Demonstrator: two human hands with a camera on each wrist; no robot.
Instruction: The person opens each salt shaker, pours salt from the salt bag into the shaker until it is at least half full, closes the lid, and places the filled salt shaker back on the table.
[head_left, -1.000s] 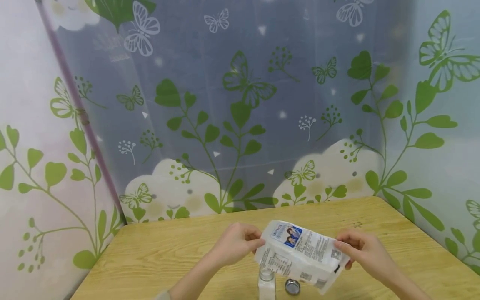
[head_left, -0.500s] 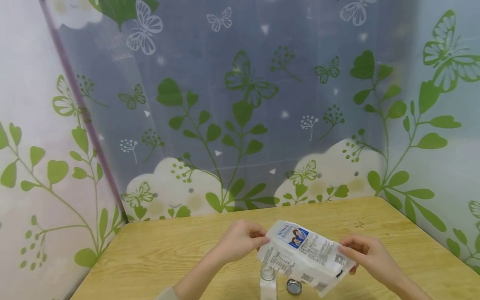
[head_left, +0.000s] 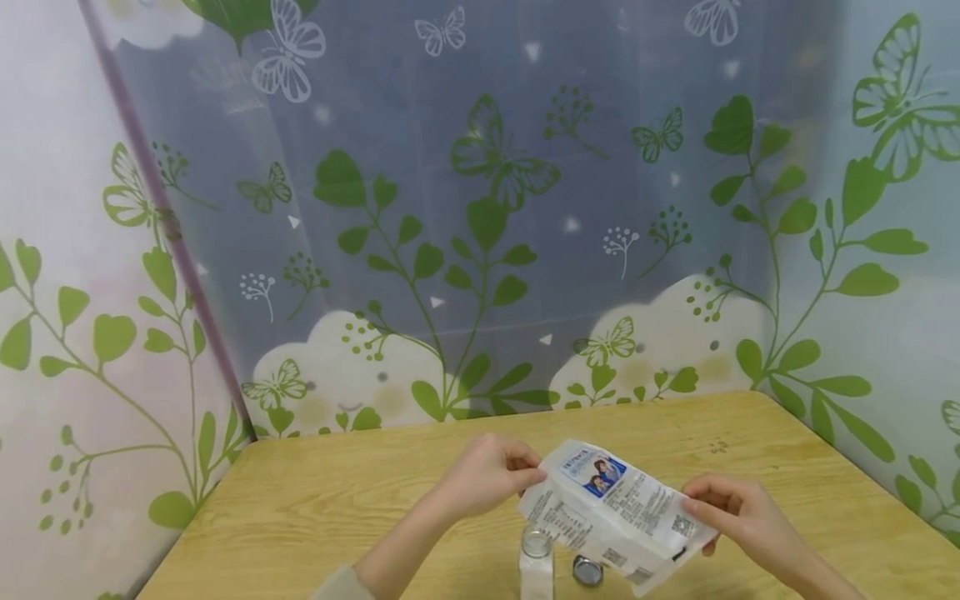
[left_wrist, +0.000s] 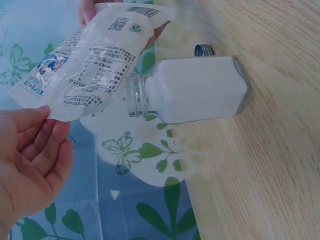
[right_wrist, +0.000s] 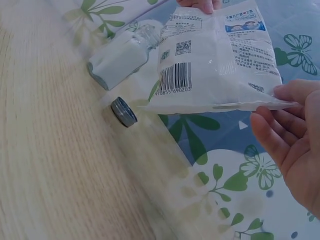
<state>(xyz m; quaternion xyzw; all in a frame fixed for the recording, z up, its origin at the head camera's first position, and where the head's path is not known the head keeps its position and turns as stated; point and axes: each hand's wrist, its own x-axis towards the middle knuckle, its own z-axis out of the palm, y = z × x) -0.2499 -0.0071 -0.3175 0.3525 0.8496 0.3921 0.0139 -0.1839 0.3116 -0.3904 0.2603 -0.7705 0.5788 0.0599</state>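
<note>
A white plastic bag [head_left: 618, 512] with printed text, a blue picture and a barcode is held up tilted above the table. My left hand [head_left: 491, 477] pinches its upper left end between thumb and fingers. At the lower right end, my right hand [head_left: 738, 512] pinches the other edge. Just below the bag stands a glass jar [head_left: 536, 571], uncapped and filled with something white, its threaded mouth [left_wrist: 137, 95] close to the bag in the left wrist view. A silver metal lid [head_left: 587, 571] lies beside the jar. Whether the bag has been opened cannot be seen.
Light wood-grain table [head_left: 337, 508] runs under everything. Behind it and at both sides hang curtains [head_left: 405, 250] printed with green leaves, butterflies and clouds.
Both hands and the bag shift slightly to the right in the head view, with the bag tilting a little more. Jar and lid stay put on the table.
</note>
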